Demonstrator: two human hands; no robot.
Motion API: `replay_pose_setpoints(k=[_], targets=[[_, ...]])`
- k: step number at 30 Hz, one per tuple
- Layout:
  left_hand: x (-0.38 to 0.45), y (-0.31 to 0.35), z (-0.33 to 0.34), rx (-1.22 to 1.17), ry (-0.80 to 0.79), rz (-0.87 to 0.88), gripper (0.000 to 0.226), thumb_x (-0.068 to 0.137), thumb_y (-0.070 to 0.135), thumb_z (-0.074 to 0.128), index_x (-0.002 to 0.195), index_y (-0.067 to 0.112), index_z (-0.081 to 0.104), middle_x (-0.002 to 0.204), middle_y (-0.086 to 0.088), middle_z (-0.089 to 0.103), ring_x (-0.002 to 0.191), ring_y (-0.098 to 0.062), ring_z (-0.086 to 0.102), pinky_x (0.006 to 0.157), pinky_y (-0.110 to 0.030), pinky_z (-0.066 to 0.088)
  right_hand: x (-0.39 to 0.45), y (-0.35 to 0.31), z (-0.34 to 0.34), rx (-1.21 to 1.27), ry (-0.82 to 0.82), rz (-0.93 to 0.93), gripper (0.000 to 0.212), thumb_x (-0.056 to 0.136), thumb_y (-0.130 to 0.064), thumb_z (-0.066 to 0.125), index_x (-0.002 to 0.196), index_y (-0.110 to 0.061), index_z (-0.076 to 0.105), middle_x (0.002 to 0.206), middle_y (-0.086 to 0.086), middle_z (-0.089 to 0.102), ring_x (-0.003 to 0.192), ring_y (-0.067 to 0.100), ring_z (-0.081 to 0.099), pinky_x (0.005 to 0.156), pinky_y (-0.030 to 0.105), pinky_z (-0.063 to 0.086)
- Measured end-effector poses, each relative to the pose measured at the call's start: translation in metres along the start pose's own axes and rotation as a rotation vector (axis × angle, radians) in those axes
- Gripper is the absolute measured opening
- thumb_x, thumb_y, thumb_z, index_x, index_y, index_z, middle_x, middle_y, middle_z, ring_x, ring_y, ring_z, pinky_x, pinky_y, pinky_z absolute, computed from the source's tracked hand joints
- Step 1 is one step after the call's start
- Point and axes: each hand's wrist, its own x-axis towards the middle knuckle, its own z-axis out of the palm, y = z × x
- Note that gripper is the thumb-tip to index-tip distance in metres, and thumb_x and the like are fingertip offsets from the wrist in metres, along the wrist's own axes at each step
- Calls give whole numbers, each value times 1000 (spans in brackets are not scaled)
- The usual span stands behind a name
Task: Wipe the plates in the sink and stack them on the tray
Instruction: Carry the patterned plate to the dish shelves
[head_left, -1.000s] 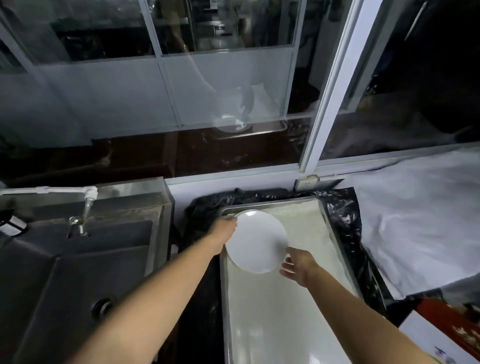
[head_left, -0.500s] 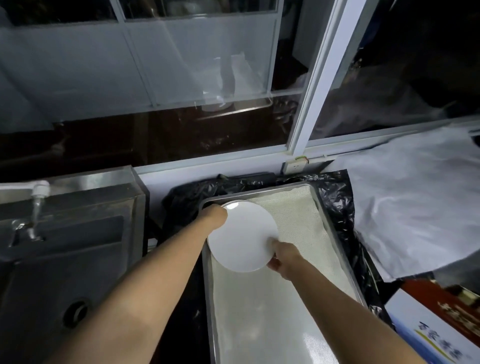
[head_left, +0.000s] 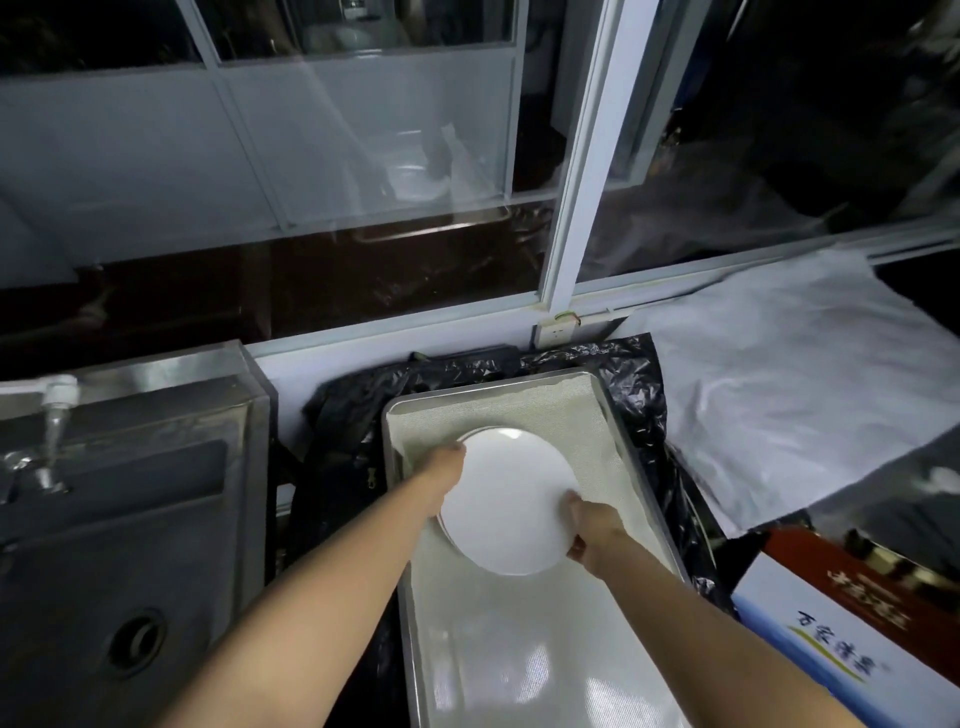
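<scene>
Head view: While both bare arms reach forward over the tray (head_left: 631, 457), a white plate (head_left: 506, 499) is held above the tray's far half, tilted slightly.
Plate position: over the pale liner mat (head_left: 566, 410) inside the tray; a second rim shows at its left and far edge, so it seems to sit on or just above another plate, though which cannot be told.
Left hand: the left hand (head_left: 441, 475) grips the plate's left rim; its fingers are hidden behind and under the plate, so their spread cannot be told.
Right hand: the right hand (head_left: 592, 527) holds the near-right rim, fingers (head_left: 571, 501) curled round the edge, tips partly hidden under the plate.
Cut off: the tray's near end runs out of the bottom of the picture; both arms are cropped at the lower edge.
Hard to make out: the sink (head_left: 119, 525) at left lies dim, only its drain (head_left: 137, 636) and tap (head_left: 54, 431) readable; no plates can be made out in it.
Edges: the tray's metal rim stands just beside black plastic sheeting (head_left: 639, 384) on the far and right sides; the sink wall is near on the left, a dark gap between.
Open room: the glossy near half of the tray is bare.
Right margin: a printed box (head_left: 831, 639), partly cropped, sits near the tray's right corner under white wrapping (head_left: 779, 384).
</scene>
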Motion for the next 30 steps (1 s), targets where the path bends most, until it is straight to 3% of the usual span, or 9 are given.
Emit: replay_pose_setpoints(k=[3,6,8,11,14,18,25,28,30], targets=[[-19,-3,-13,-58,14,7,43,106,35,43,134,6,56,122,-12,60,110,-30,58,96,-36,49,-21,-6,-3,-10,-18,-44,31,97,-30,61,117,-7,58,106,14,64,93,33,63,76,45,58],[-38,-22,-37,-140,1,8,46,103,36,48,139,7,55,131,-12,62,118,-31,60,106,-44,50,-51,-13,0,-21,-71,-101,31,98,-40,59,114,-13,60,102,8,63,92,31,62,82,46,57],[-52,-42,-57,-190,14,-9,51,100,40,53,139,7,56,131,-12,64,117,-32,62,104,-45,52,-70,-14,7,-43,-103,-117,29,101,-40,52,114,-15,59,100,6,62,91,31,60,83,47,56],[-100,-71,-89,-283,12,-53,34,103,36,52,125,11,62,119,-12,69,104,-30,66,88,-41,57,-103,-6,23,-126,-150,-132,25,102,-32,49,113,-13,60,99,7,63,85,29,60,77,43,55],[-142,-110,-122,-344,37,-69,22,105,32,52,116,15,62,110,-8,69,95,-25,63,70,-34,52,-137,14,46,-197,-204,-153,24,102,-34,52,109,-12,62,96,7,63,83,28,61,73,40,54],[-196,-175,-166,-414,96,-86,28,103,33,52,122,14,62,110,-8,69,95,-25,63,65,-33,50,-193,58,79,-316,-266,-192,34,99,-41,57,113,-10,61,97,7,62,90,31,62,82,45,57],[-312,-306,-227,-598,217,-82,21,105,30,50,114,14,61,99,-6,67,85,-22,61,69,-32,51,-298,168,123,-395,-434,-196,35,98,-39,61,101,-4,64,87,13,66,73,34,62,55,39,49],[-367,-366,-246,-678,277,-90,19,106,27,49,102,14,62,90,-5,65,78,-21,59,66,-31,49,-343,221,144,-492,-465,-192,32,99,-36,61,92,-5,64,82,12,64,70,31,60,53,39,47],[-398,-408,-259,-736,308,-100,15,106,27,50,99,18,59,92,-3,62,80,-19,55,72,-35,46,-368,255,159,-572,-504,-197,32,97,-36,63,98,-5,65,89,12,65,76,33,61,58,41,50]])
